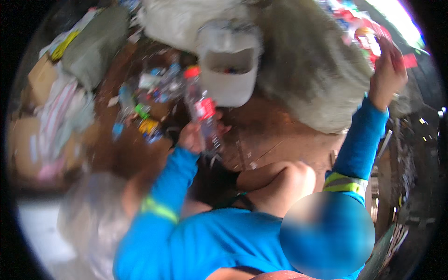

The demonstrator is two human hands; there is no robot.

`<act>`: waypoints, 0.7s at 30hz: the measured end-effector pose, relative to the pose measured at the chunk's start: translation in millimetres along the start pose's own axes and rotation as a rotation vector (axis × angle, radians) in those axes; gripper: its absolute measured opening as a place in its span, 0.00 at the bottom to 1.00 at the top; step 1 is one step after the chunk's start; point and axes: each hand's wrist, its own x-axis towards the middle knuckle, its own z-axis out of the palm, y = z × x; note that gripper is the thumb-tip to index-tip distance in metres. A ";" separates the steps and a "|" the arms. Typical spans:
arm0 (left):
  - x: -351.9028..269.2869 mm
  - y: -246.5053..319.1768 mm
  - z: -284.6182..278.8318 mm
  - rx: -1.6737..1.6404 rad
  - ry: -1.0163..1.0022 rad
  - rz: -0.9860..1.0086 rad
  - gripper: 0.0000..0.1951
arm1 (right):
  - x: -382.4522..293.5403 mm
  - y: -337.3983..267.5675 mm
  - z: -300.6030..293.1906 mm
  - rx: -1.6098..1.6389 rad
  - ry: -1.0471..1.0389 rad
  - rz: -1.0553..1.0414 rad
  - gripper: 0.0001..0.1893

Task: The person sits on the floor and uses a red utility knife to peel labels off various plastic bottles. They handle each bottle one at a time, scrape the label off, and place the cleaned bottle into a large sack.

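A clear plastic bottle (pixel 204 108) with a red cap and red label stands nearly upright in my left hand (pixel 192 137), whose fingers wrap its lower half. Right behind the bottle is a white plastic jug (pixel 229 89) with an opening cut in its side; small coloured pieces lie inside. My right hand (pixel 389 78) is raised far to the right, at the top of a large sack, beside blurred red and white plastic items (pixel 367 38). Blur hides whether its fingers grip any of them.
Loose bottles and coloured plastic scraps (pixel 148 127) lie on the brown floor to the left. Cardboard (pixel 26 143) and a grey-green sack (pixel 96 45) are farther left. A big pale sack (pixel 315 80) bulges right of the jug. A clear plastic bag (pixel 96 224) sits at lower left.
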 end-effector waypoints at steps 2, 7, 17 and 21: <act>-0.6 -3.6 -2.0 0.020 0.059 -0.015 0.47 | 60.8 19.3 6.5 -0.186 0.193 -0.296 0.12; 1.6 -12.9 -2.0 0.190 0.172 -0.009 0.44 | 144.6 110.9 26.8 -1.008 -0.274 -0.226 0.18; 25.5 -7.8 20.7 0.542 0.202 0.152 0.35 | -21.5 -25.0 10.4 -0.075 -0.458 0.015 0.10; 53.2 -22.5 54.0 0.625 0.143 0.206 0.37 | -170.6 -71.6 45.2 0.429 -0.913 0.481 0.13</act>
